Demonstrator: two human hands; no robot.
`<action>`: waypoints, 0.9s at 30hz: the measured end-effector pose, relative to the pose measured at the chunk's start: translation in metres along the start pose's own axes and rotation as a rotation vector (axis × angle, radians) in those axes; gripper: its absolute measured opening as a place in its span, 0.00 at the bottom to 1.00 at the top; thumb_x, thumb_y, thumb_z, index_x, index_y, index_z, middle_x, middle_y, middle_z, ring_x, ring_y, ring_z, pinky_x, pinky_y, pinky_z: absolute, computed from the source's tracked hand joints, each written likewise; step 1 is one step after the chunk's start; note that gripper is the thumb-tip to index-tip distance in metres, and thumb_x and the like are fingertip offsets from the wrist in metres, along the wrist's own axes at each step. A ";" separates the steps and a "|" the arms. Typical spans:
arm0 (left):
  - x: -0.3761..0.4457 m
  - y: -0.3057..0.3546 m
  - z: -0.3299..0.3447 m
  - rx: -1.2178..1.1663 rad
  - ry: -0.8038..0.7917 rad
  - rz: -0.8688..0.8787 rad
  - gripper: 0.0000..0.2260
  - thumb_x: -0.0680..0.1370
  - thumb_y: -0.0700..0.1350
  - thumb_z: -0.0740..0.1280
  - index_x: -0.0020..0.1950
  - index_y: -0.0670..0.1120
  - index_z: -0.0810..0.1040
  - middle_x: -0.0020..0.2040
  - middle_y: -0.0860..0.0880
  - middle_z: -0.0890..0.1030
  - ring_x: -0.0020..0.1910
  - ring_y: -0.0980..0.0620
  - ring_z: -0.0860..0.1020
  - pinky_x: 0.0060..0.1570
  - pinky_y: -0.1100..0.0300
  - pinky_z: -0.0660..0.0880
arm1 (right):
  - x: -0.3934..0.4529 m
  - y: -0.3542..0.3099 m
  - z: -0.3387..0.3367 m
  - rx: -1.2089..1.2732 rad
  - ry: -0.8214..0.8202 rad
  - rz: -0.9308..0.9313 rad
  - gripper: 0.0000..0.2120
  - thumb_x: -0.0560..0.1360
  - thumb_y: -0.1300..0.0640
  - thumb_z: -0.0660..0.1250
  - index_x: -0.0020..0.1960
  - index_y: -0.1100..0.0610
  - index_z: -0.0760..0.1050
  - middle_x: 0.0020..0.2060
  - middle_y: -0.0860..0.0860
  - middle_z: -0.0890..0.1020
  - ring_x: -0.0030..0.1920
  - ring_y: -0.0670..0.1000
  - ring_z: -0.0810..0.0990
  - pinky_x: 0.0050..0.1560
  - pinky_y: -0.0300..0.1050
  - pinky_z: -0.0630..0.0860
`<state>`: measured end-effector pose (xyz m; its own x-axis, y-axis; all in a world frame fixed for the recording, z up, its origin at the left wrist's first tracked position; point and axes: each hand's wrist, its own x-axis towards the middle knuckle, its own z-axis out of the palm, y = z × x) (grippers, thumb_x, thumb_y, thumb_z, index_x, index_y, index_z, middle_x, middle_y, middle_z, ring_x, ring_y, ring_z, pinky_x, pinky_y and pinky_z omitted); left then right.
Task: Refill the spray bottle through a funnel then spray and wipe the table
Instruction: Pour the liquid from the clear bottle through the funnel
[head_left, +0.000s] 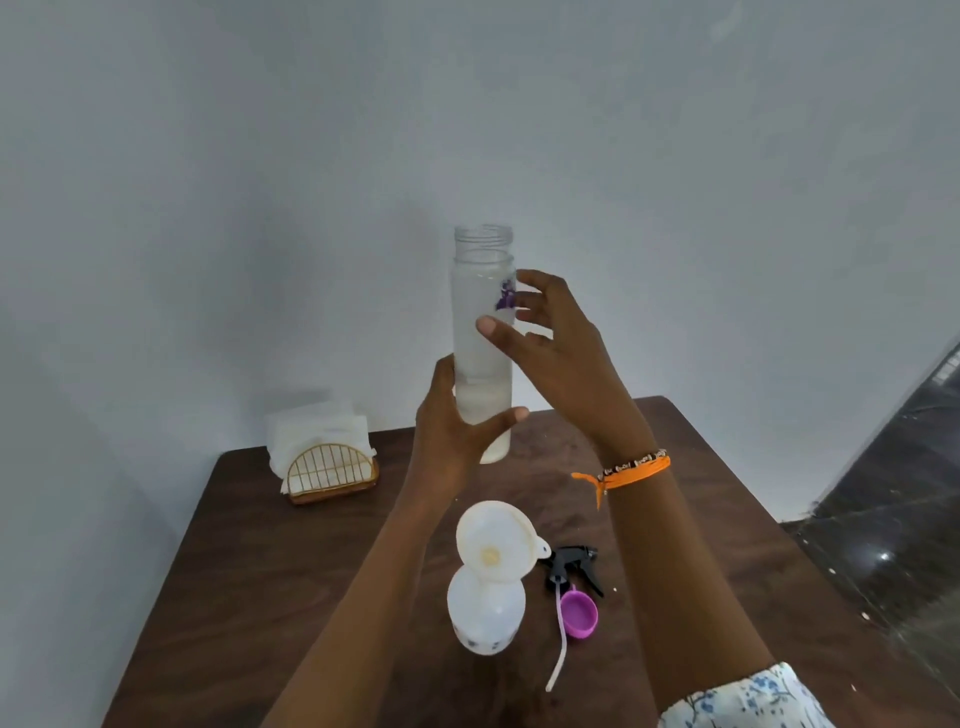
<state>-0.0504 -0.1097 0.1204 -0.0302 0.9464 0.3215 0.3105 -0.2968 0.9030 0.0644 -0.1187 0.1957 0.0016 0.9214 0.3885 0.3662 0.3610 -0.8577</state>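
A tall frosted water bottle (480, 332) with an open mouth and a purple print is held upright above the table, with a little water at its bottom. My left hand (457, 421) grips its lower part. My right hand (540, 332) touches its upper side with spread fingers. Below, a white spray bottle (485, 613) stands on the brown table (260, 561) with a white funnel (496, 540) in its neck. The black spray head (571, 566) with its white tube lies to the right, next to a purple cap (579, 616).
A gold wire holder with white napkins (324, 457) sits at the table's far left corner. A grey wall rises behind the table. Dark tiled floor (893, 519) shows at the right.
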 end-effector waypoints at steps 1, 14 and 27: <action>-0.001 0.001 -0.001 0.024 -0.013 0.004 0.32 0.66 0.50 0.76 0.66 0.48 0.65 0.55 0.57 0.72 0.53 0.57 0.72 0.38 0.80 0.68 | 0.003 -0.001 0.003 0.006 0.010 0.005 0.26 0.71 0.48 0.69 0.66 0.52 0.65 0.58 0.46 0.76 0.56 0.43 0.74 0.53 0.33 0.70; 0.000 -0.007 0.004 0.079 -0.246 -0.006 0.31 0.66 0.53 0.76 0.63 0.57 0.62 0.56 0.60 0.70 0.54 0.60 0.70 0.40 0.78 0.68 | 0.010 0.011 0.005 0.017 0.136 0.002 0.19 0.69 0.47 0.71 0.56 0.51 0.71 0.45 0.42 0.78 0.45 0.40 0.78 0.41 0.29 0.74; -0.050 -0.071 -0.006 0.173 -0.494 -0.220 0.45 0.63 0.59 0.75 0.73 0.60 0.53 0.75 0.58 0.57 0.74 0.53 0.57 0.71 0.50 0.58 | -0.033 0.047 -0.022 -0.004 0.108 0.048 0.19 0.68 0.50 0.73 0.57 0.50 0.73 0.47 0.42 0.80 0.47 0.41 0.80 0.44 0.32 0.77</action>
<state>-0.0766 -0.1367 0.0414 0.3234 0.9431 -0.0776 0.4997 -0.1005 0.8603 0.1015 -0.1353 0.1504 0.1194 0.9169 0.3808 0.3666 0.3157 -0.8752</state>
